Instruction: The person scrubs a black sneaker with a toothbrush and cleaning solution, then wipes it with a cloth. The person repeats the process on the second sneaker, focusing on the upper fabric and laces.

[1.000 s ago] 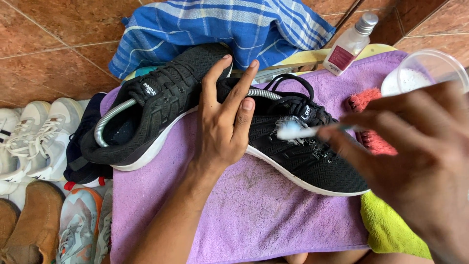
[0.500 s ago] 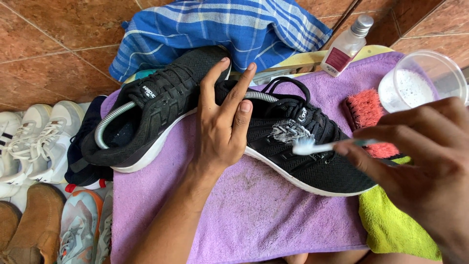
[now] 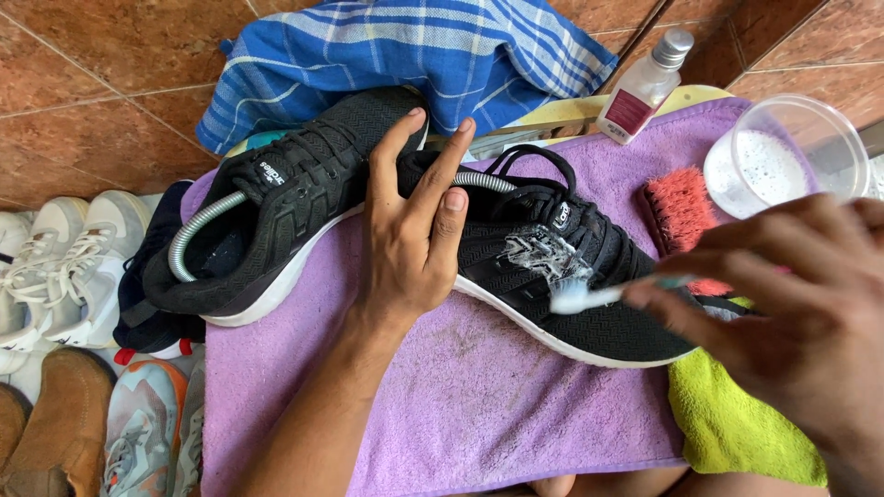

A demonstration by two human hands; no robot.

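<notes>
Head view: purple towel (image 3: pixel 442 405) over red-brown floor tiles (image 3: pixel 110 64).

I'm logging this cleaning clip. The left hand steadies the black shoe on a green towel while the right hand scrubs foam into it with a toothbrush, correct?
Not quite: the towel under the black shoe is purple, as the head view shows. The left hand does steady it while the right hand works the toothbrush at the foam.

The left hand (image 3: pixel 410 244) lies flat, palm down, with the forearm reaching up from the lower edge of the view. Its fingers (image 3: pixel 440 179) are stretched and a little spread, pointing away from the body. The right hand (image 3: pixel 792 317) comes in from the right side, its fingers curled together in a pinch.
</notes>
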